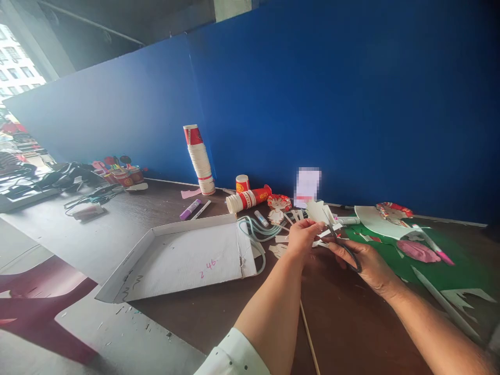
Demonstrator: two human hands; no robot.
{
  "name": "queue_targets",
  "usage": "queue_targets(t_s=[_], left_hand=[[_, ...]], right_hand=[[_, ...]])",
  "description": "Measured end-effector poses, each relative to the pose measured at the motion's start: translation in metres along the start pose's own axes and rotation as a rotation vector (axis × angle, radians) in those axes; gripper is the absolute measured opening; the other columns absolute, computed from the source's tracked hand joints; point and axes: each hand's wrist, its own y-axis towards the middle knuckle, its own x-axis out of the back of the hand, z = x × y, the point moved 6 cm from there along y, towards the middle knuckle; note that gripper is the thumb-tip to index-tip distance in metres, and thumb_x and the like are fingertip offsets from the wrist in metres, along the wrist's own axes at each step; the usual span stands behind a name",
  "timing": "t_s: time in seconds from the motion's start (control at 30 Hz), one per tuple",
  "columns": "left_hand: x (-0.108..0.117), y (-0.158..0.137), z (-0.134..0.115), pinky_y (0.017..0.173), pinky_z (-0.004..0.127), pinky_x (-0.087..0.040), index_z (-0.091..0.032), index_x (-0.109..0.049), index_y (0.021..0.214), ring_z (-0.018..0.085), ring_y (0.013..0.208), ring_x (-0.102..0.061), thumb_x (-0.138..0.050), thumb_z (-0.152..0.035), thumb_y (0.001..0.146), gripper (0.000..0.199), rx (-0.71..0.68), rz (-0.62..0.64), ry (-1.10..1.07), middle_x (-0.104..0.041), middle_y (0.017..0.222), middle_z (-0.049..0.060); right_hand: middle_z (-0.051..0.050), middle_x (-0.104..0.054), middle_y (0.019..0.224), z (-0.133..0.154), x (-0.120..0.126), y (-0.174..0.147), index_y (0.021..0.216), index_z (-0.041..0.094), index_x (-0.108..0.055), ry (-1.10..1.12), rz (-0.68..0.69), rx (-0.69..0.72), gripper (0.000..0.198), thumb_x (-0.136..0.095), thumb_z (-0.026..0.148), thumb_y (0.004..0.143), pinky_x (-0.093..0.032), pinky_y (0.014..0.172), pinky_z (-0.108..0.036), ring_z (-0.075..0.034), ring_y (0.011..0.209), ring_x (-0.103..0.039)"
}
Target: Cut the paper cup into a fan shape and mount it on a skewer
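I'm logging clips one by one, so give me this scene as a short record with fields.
Left hand: pinching white paper
Right hand: holding dark scissors, blades at the paper
Left side: white cardboard tray with handwriting
Behind tray: tall upright stack of paper cups
Right side: green sheet, pink piece on it

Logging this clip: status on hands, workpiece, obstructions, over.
Left hand pinching white paper. Right hand gripping dark scissors close to the paper. Paper scraps nearby, none visibly blocking.

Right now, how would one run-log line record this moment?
left hand: gripping paper; right hand: holding scissors beside paper; tray: left of both hands; cup stack: upright behind tray
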Motion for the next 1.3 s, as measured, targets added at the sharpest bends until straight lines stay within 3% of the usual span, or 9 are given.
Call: queue_targets(t_s=[0.67, 0.8, 1.3], left_hand=[[-0.002, -0.001, -0.002, 0.055, 0.023, -0.035, -0.017, -0.054, 0.058, 0.007, 0.053, -0.044, -0.082, -0.041, 0.054, 0.037, -0.014, 0.006, -0.031, -0.055, 0.059, 0.000], [-0.001, 0.000, -0.001, 0.057, 0.022, -0.037, -0.017, -0.054, 0.060, 0.008, 0.057, -0.050, -0.084, -0.041, 0.053, 0.039, -0.002, 0.009, -0.044, -0.058, 0.061, 0.001], [0.000, -0.001, 0.000, 0.060, 0.024, -0.037, -0.015, -0.062, 0.068, 0.009, 0.058, -0.050, -0.084, -0.047, 0.056, 0.041, -0.013, 0.033, 0.012, -0.060, 0.066, 0.001]], right_hand=[[0.002, -0.058, 0.052, 0.002, 0.002, -0.001, 0.096, 0.028, -0.078, 0.013, -0.031, 0.003, 0.040, -0.062, 0.061, 0.078, -0.047, 0.055, -0.033, -0.020, 0.054, -0.058], [0.002, -0.059, 0.052, -0.001, 0.000, 0.000, 0.094, 0.028, -0.078, 0.043, -0.020, -0.009, 0.040, -0.064, 0.061, 0.076, -0.047, 0.055, -0.033, -0.019, 0.053, -0.057], [0.002, -0.059, 0.058, -0.016, -0.003, 0.001, 0.108, 0.028, -0.074, 0.052, 0.048, -0.036, 0.048, -0.058, 0.064, 0.081, -0.044, 0.064, -0.035, -0.021, 0.063, -0.056]])
